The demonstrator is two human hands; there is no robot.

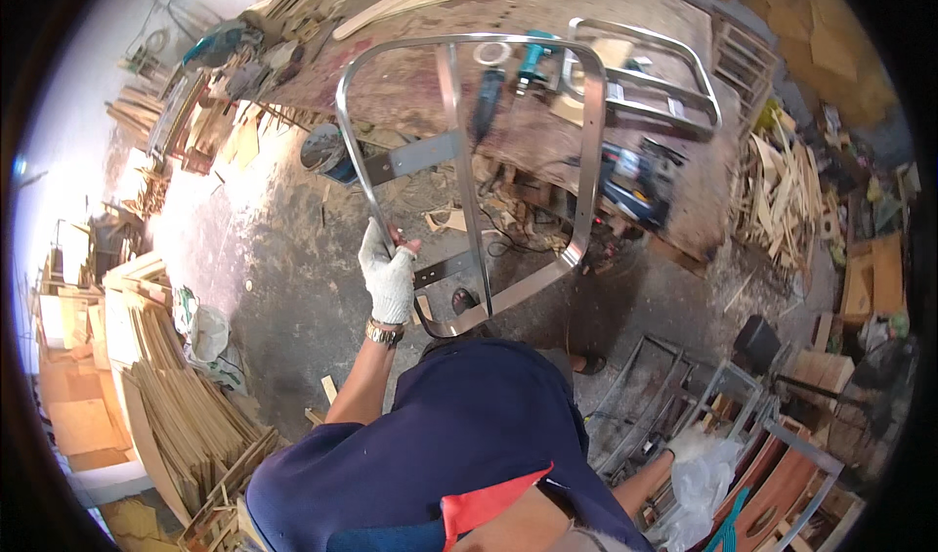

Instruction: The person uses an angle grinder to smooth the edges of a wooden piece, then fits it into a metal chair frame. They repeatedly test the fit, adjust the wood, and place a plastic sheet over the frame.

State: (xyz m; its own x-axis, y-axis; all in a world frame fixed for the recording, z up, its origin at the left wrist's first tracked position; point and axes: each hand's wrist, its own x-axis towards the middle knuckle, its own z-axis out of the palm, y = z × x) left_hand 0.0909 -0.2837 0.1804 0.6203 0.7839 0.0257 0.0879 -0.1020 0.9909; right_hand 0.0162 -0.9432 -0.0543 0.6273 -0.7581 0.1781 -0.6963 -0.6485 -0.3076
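My left hand point(391, 276), in a white knitted glove with bare fingertips, is closed round the left side of a shiny metal frame point(479, 210). The frame has rounded corners, a long upright bar and short cross plates, and is held up in front of me. Out at the lower right, my right hand point(690, 445), also in a white glove, reaches beside a clear plastic bag point(705, 488) among more metal frames point(738, 396). Its fingers are too small and blurred to make out.
Beyond the held frame stands a wooden workbench point(410, 78) bearing a second metal frame point(699, 68), a teal power tool point(534, 56), a roll of tape point(491, 54) and a blue tool point(630, 186). Wood strips point(191, 415) are stacked at left; scrap wood point(782, 195) is heaped at right.
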